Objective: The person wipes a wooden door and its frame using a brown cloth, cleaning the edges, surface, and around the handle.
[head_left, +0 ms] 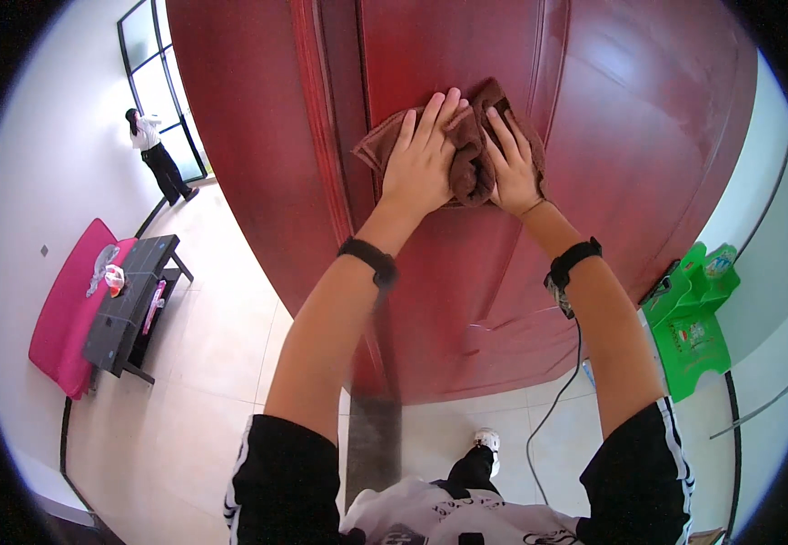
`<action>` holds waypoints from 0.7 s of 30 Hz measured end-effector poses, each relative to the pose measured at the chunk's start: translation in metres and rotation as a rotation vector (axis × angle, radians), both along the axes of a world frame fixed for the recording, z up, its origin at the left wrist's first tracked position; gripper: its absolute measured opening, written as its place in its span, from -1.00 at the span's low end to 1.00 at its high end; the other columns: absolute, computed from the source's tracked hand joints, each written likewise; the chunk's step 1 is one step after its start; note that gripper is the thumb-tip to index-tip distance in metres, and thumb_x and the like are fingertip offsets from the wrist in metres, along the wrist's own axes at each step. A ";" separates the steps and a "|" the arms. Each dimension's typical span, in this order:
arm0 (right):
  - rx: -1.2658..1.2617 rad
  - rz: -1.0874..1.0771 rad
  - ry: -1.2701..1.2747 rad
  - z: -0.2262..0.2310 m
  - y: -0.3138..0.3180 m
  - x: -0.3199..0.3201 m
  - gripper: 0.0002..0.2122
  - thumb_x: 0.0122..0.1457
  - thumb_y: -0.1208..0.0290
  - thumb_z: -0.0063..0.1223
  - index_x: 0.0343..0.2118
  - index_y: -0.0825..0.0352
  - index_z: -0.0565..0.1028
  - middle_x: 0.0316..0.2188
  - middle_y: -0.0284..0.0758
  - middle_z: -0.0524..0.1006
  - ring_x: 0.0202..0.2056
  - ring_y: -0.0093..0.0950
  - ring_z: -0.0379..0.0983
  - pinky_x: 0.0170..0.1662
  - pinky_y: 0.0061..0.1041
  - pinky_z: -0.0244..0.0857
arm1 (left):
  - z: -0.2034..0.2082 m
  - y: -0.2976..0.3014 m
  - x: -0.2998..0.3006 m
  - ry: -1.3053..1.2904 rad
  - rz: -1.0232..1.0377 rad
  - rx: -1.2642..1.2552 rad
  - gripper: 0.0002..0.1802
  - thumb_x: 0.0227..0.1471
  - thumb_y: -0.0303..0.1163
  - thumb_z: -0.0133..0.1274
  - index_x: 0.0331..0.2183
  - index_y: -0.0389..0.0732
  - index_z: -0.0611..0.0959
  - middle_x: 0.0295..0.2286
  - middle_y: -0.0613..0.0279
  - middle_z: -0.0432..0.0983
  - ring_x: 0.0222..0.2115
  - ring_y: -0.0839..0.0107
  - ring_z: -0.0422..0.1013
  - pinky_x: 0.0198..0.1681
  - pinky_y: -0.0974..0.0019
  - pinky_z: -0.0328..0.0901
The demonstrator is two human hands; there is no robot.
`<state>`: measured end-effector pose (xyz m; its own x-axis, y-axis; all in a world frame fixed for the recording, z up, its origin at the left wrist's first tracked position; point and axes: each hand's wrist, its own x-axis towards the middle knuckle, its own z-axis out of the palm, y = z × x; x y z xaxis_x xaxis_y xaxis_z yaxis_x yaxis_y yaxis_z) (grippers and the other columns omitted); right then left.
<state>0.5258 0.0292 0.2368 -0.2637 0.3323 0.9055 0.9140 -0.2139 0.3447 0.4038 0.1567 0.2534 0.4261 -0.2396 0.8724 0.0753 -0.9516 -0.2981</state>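
Note:
A brown cloth (pixel 473 173) is bunched against the upper part of a dark red panelled door (pixel 448 272). My left hand (pixel 421 159) holds the cloth's left side to the door, its fingers stretched upward over the fabric. On the other side, my right hand (pixel 514 168) presses on the cloth, its fingers pointing up and left. Between the two hands the fabric stands up in a thick fold, which hides my thumbs in part. Each wrist wears a black band, and a thin cable hangs from the right one.
A green plastic shelf (pixel 689 327) stands by the wall at right. Far left are a pink sofa (pixel 62 318) and a dark low table (pixel 130 300) with small items. Another person (pixel 159 154) stands near a tall black-framed window (pixel 162 86). Pale floor tiles (pixel 203 363) lie below.

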 end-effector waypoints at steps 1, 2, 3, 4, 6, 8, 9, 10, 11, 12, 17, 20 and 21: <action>-0.009 -0.008 0.001 -0.001 -0.001 0.000 -0.56 0.04 0.43 -0.13 0.05 0.33 0.27 0.17 -0.19 0.08 0.15 -0.17 0.02 0.16 -0.33 -0.07 | -0.002 -0.002 0.001 -0.005 -0.003 -0.018 -0.26 -0.06 -0.11 -0.06 0.11 -0.21 0.17 0.17 0.14 -0.09 0.18 0.19 -0.12 0.15 0.02 -0.11; -0.017 -0.018 0.002 -0.002 -0.003 0.001 -0.56 0.05 0.43 -0.14 0.05 0.33 0.27 0.17 -0.19 0.08 0.15 -0.18 0.01 0.16 -0.34 -0.07 | -0.005 -0.003 0.002 -0.002 -0.012 -0.013 -0.26 -0.06 -0.11 -0.06 0.11 -0.21 0.17 0.17 0.14 -0.09 0.18 0.19 -0.12 0.15 0.02 -0.11; -0.016 0.008 0.016 -0.005 -0.004 0.000 -0.56 0.05 0.43 -0.14 0.05 0.31 0.26 0.17 -0.18 0.09 0.14 -0.18 0.02 0.16 -0.32 -0.09 | -0.007 -0.003 0.002 0.014 0.027 -0.017 -0.27 -0.06 -0.10 -0.06 0.11 -0.20 0.17 0.17 0.15 -0.09 0.18 0.20 -0.12 0.15 0.02 -0.12; -0.014 -0.003 0.020 -0.006 -0.004 -0.001 -0.56 0.05 0.43 -0.14 0.05 0.31 0.26 0.17 -0.18 0.09 0.14 -0.18 0.02 0.16 -0.32 -0.09 | -0.009 -0.005 0.000 0.032 0.065 -0.025 -0.27 -0.06 -0.09 -0.07 0.11 -0.18 0.17 0.17 0.16 -0.10 0.18 0.21 -0.12 0.15 0.02 -0.12; -0.027 -0.015 -0.006 -0.007 -0.004 -0.001 -0.55 0.04 0.43 -0.15 0.06 0.29 0.26 0.17 -0.18 0.08 0.13 -0.16 0.02 0.16 -0.30 -0.10 | -0.009 -0.006 -0.001 0.022 0.051 -0.034 -0.27 -0.06 -0.08 -0.07 0.11 -0.17 0.17 0.17 0.17 -0.10 0.18 0.21 -0.12 0.15 0.02 -0.12; -0.044 -0.024 0.022 -0.007 -0.007 -0.002 -0.56 0.04 0.44 -0.16 0.06 0.28 0.26 0.17 -0.18 0.07 0.13 -0.16 0.02 0.16 -0.28 -0.10 | -0.011 -0.010 -0.003 0.020 0.032 -0.057 -0.27 -0.06 -0.07 -0.07 0.12 -0.16 0.17 0.18 0.18 -0.10 0.19 0.22 -0.13 0.15 0.01 -0.12; -0.046 -0.037 0.025 -0.007 -0.008 -0.001 -0.56 0.04 0.43 -0.17 0.06 0.28 0.26 0.17 -0.18 0.07 0.13 -0.16 0.01 0.16 -0.28 -0.10 | -0.010 -0.011 -0.003 0.012 0.016 -0.064 -0.26 -0.06 -0.07 -0.07 0.12 -0.17 0.17 0.18 0.17 -0.10 0.19 0.22 -0.13 0.14 0.01 -0.12; -0.056 -0.047 0.021 -0.006 -0.009 0.000 -0.56 0.04 0.43 -0.17 0.06 0.28 0.26 0.17 -0.18 0.06 0.13 -0.16 0.01 0.16 -0.28 -0.10 | -0.009 -0.010 -0.001 -0.001 0.003 -0.079 -0.25 -0.07 -0.06 -0.06 0.12 -0.17 0.17 0.18 0.17 -0.09 0.19 0.22 -0.13 0.14 0.01 -0.12; -0.065 -0.056 0.012 -0.005 -0.010 0.001 -0.56 0.04 0.41 -0.15 0.06 0.28 0.26 0.17 -0.18 0.06 0.13 -0.16 0.02 0.16 -0.27 -0.10 | -0.011 -0.010 0.002 -0.021 0.013 -0.064 -0.23 -0.09 -0.04 -0.05 0.12 -0.17 0.17 0.17 0.16 -0.07 0.19 0.21 -0.12 0.14 0.02 -0.11; -0.075 -0.064 0.013 -0.006 -0.012 0.001 -0.56 0.04 0.41 -0.15 0.06 0.28 0.26 0.17 -0.18 0.06 0.13 -0.16 0.02 0.16 -0.27 -0.10 | -0.015 -0.011 0.004 -0.020 0.006 -0.075 -0.23 -0.09 -0.04 -0.05 0.12 -0.17 0.17 0.17 0.16 -0.07 0.19 0.21 -0.12 0.14 0.02 -0.11; -0.043 -0.020 -0.008 -0.004 -0.013 0.002 -0.57 0.08 0.34 -0.14 0.05 0.27 0.27 0.17 -0.18 0.06 0.13 -0.17 0.02 0.15 -0.26 -0.07 | -0.012 -0.013 0.003 -0.024 0.041 -0.042 -0.23 -0.08 -0.04 -0.04 0.12 -0.16 0.17 0.17 0.16 -0.08 0.18 0.19 -0.11 0.13 0.01 -0.08; -0.048 -0.021 -0.007 -0.001 -0.014 0.002 -0.57 0.07 0.33 -0.13 0.04 0.28 0.28 0.17 -0.17 0.06 0.12 -0.16 0.03 0.15 -0.26 -0.06 | -0.008 -0.015 0.003 -0.023 0.038 -0.046 -0.25 -0.08 -0.05 -0.04 0.11 -0.16 0.18 0.17 0.16 -0.08 0.18 0.18 -0.10 0.12 0.00 -0.07; -0.056 -0.017 -0.010 0.001 -0.015 0.001 -0.57 0.07 0.34 -0.13 0.04 0.29 0.28 0.17 -0.17 0.07 0.12 -0.16 0.03 0.15 -0.26 -0.06 | -0.007 -0.015 0.003 -0.033 0.035 -0.051 -0.26 -0.08 -0.05 -0.04 0.10 -0.15 0.19 0.17 0.16 -0.07 0.17 0.18 -0.10 0.12 0.00 -0.07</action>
